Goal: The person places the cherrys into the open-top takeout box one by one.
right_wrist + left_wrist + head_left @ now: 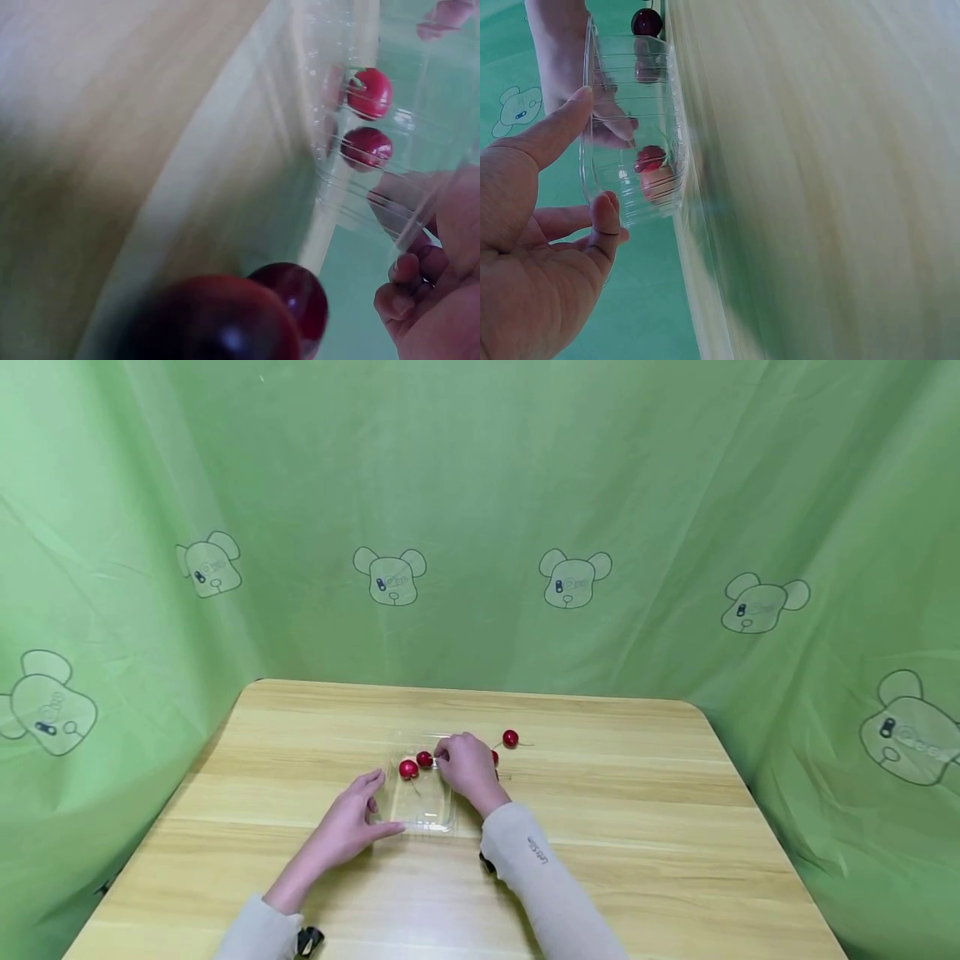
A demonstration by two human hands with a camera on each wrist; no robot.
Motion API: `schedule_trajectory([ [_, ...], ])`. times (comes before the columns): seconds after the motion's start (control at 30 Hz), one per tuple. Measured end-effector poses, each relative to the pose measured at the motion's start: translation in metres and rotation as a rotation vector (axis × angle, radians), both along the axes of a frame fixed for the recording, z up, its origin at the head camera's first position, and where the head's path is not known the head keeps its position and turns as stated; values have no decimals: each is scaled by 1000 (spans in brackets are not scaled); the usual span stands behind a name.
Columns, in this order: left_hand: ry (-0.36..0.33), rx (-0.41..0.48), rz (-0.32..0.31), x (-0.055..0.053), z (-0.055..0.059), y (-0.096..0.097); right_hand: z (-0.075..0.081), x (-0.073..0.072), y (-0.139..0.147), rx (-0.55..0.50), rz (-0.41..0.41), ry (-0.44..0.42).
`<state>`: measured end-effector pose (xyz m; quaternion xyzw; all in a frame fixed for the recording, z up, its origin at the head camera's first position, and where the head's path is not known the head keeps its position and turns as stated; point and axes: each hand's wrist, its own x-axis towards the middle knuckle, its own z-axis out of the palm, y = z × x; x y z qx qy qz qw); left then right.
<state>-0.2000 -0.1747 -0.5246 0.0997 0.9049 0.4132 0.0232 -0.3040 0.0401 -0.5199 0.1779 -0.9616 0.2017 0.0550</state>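
A clear plastic box [426,823] lies on the table with a bright red cherry [408,769] and a darker cherry [424,759] in it. My left hand [347,822] holds the box at its near left corner, thumb along the front edge and fingers at the left side; in the left wrist view the fingertips [606,214] meet the rim. From the right, my right hand [467,768] reaches over the box wall, its curled fingertips close beside the darker cherry. They seem to pinch its stem, though the contact is partly hidden behind the plastic in the right wrist view.
Right of the box lies a cherry [511,738] with its stem. Closer to my right wrist, another cherry [495,757] is partly hidden by the hand. The wooden table [637,827] ends at a green curtain [480,643] behind and at both sides.
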Motion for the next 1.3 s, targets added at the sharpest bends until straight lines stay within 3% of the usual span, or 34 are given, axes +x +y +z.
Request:
schedule_trajectory([
  [0.47,-6,0,2,0,0,1,-2,-1,1,32,-13,2],
  [0.67,-3,-10,13,3,0,-2,9,1,9,-94,17,-50],
  [0.93,-2,-21,18,4,0,-2,29,-14,60,-304,-36,-90],
  [1.1,19,-28,18,4,0,-1,26,-25,98,-376,-103,-114],
  [1.3,18,-6,13,4,-3,1,15,-31,132,-358,-176,-135],
])
